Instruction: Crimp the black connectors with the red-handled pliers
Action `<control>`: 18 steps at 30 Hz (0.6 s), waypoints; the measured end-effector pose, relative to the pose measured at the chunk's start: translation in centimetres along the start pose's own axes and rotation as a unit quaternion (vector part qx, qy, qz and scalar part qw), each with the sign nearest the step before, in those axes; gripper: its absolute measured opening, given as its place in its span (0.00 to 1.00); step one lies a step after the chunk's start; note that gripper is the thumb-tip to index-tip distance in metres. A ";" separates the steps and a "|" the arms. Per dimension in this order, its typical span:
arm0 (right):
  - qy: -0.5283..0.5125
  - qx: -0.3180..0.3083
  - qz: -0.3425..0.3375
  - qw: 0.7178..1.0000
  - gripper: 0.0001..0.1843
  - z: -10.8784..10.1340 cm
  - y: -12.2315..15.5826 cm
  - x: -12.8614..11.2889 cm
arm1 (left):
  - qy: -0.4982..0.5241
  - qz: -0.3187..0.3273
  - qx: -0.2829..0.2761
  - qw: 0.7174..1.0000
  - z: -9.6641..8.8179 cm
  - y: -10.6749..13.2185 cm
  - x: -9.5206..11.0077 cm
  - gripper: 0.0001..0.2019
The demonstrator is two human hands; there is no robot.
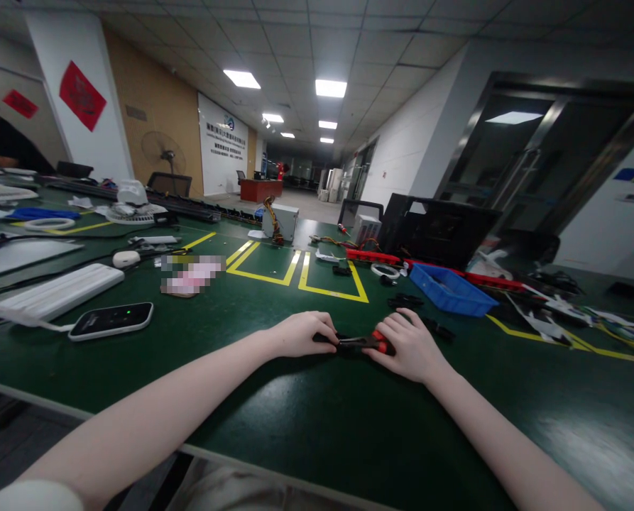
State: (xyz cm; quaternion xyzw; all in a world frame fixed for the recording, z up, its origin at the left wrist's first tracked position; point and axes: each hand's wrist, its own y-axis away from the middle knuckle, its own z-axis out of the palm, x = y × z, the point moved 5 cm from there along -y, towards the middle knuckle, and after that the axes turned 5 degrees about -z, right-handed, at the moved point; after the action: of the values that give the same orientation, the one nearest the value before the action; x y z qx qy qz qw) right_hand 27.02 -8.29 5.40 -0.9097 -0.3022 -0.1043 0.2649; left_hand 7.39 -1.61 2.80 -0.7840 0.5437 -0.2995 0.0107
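My right hand (408,345) is closed round the red handles of a pair of pliers (353,343), whose dark metal jaws point left. Opposite it, my left hand (304,334) pinches a small black piece (324,338) at the tip of the jaws. Its kind is too small and dark to make out, and my fingers cover part of it. Both hands are close together, low over the green tabletop (295,404). Just beyond my right hand lie black cable-like pieces (438,328).
A blue bin (454,289) stands to the right, before a black monitor-like panel (438,228). At left are a white-edged device (111,321), a long white block (61,292) and cables. A metal power-supply box (285,223) sits at the back. One person (15,145) is at far left.
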 end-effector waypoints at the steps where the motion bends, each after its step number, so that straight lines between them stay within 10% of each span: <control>1: -0.002 -0.001 0.000 1.000 0.18 0.0 0.0 0.0 | 0.001 0.000 0.000 1.000 0.0 0.0 0.0 0.09; 18: -0.027 -0.006 0.027 0.999 0.18 0.3 0.1 -0.1 | 0.008 -0.004 -0.004 1.000 -0.2 0.1 0.4 0.08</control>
State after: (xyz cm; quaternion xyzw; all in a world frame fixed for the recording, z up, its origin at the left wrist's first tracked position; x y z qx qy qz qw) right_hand 27.01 -8.27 5.03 -0.9215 -0.2842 -0.0746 0.2538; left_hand 7.32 -1.94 3.11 -0.7837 0.5417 -0.3038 0.0015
